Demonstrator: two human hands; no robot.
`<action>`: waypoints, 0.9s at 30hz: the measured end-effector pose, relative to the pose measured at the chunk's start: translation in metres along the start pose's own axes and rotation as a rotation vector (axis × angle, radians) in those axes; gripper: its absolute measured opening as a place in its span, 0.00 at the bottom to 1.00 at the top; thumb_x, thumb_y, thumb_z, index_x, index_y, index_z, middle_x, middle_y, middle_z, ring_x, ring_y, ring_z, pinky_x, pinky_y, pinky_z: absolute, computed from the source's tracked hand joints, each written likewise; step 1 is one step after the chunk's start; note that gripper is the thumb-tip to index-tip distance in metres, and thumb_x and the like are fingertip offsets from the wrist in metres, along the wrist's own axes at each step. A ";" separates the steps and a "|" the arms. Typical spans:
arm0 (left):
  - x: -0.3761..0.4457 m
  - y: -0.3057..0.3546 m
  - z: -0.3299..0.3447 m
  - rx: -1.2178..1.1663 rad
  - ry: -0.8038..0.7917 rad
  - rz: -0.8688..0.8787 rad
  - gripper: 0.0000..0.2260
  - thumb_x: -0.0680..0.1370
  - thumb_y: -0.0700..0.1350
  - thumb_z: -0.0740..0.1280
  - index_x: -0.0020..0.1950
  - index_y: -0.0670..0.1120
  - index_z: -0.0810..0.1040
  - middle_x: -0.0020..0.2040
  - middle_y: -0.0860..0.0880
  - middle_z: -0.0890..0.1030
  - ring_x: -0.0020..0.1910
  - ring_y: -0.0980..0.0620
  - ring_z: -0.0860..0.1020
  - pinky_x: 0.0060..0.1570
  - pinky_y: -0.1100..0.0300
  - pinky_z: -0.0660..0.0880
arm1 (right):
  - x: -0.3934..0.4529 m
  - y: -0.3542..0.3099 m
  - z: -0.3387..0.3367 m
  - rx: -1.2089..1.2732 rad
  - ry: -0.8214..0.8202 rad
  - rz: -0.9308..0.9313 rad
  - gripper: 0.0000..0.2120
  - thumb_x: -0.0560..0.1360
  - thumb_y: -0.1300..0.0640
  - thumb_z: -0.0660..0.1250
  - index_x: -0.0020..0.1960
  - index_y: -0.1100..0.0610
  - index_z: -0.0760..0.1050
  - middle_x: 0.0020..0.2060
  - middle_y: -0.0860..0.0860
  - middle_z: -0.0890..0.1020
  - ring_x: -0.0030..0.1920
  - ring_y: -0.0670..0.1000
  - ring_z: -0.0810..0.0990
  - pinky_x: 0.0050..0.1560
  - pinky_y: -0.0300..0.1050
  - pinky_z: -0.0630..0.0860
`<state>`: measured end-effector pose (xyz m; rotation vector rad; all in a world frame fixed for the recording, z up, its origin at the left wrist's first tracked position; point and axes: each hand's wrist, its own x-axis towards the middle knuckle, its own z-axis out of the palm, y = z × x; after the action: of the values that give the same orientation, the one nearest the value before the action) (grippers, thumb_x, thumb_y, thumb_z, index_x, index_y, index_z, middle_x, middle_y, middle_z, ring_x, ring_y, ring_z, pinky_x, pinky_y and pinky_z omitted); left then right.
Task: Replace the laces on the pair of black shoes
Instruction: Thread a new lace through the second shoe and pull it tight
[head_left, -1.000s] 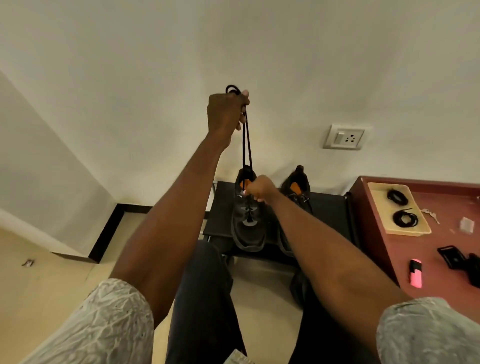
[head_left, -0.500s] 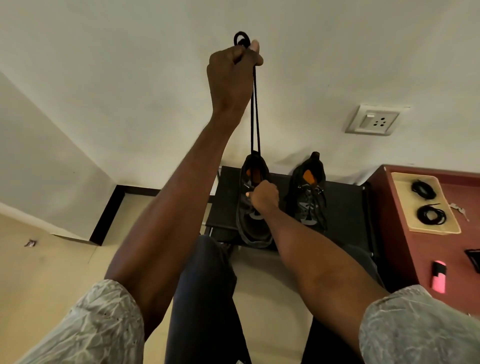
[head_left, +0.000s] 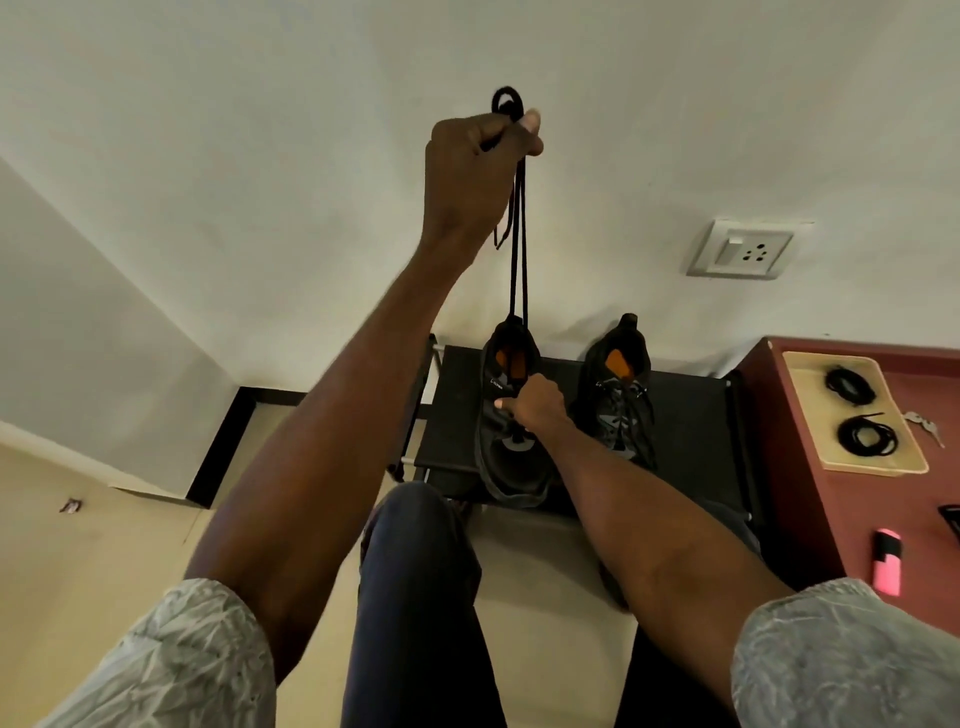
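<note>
Two black shoes with orange insoles stand on a low black stand (head_left: 685, 415) against the wall. My left hand (head_left: 475, 166) is raised high and grips a black lace (head_left: 519, 249), which runs down in two strands into the left shoe (head_left: 511, 457). A small loop of lace sticks out above my fist. My right hand (head_left: 532, 405) rests on the left shoe's tongue area, fingers curled on it. The right shoe (head_left: 621, 395) still carries its lace. Two coiled black laces (head_left: 868, 435) lie on a beige tray (head_left: 815, 447) on the red table.
The red table (head_left: 810, 519) stands at the right with keys (head_left: 924, 425), a pink object (head_left: 887, 569) and a black item at the edge. A wall socket (head_left: 740, 252) sits above the stand. My knees are in front of the stand.
My left hand rose with the lace, drawing it higher out of the left shoe, then stayed about level. My right hand stays on the shoe.
</note>
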<state>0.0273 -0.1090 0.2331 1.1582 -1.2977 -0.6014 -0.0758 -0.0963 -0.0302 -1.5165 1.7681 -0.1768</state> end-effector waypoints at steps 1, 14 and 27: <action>0.003 0.005 -0.003 0.020 -0.037 -0.022 0.14 0.78 0.45 0.70 0.36 0.39 0.83 0.25 0.51 0.74 0.23 0.54 0.68 0.30 0.64 0.68 | -0.003 -0.004 -0.011 0.000 -0.077 -0.011 0.19 0.74 0.49 0.75 0.51 0.63 0.73 0.47 0.60 0.81 0.42 0.57 0.82 0.38 0.48 0.80; 0.008 0.042 -0.023 -0.116 0.045 -0.317 0.12 0.74 0.40 0.75 0.33 0.42 0.76 0.29 0.47 0.74 0.24 0.52 0.72 0.25 0.60 0.67 | -0.119 -0.143 -0.205 0.444 0.172 -0.610 0.03 0.73 0.66 0.71 0.45 0.65 0.83 0.35 0.53 0.82 0.34 0.47 0.79 0.31 0.29 0.70; 0.015 0.097 -0.046 -0.274 -0.183 -0.329 0.05 0.76 0.39 0.71 0.50 0.45 0.83 0.48 0.49 0.84 0.49 0.47 0.82 0.53 0.56 0.78 | -0.175 -0.202 -0.277 0.477 0.136 -0.638 0.04 0.77 0.66 0.67 0.48 0.66 0.79 0.39 0.56 0.83 0.37 0.52 0.84 0.48 0.45 0.82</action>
<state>0.0501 -0.0719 0.3327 1.1128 -1.1386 -1.1134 -0.0969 -0.0998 0.3546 -1.6695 1.1586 -0.9649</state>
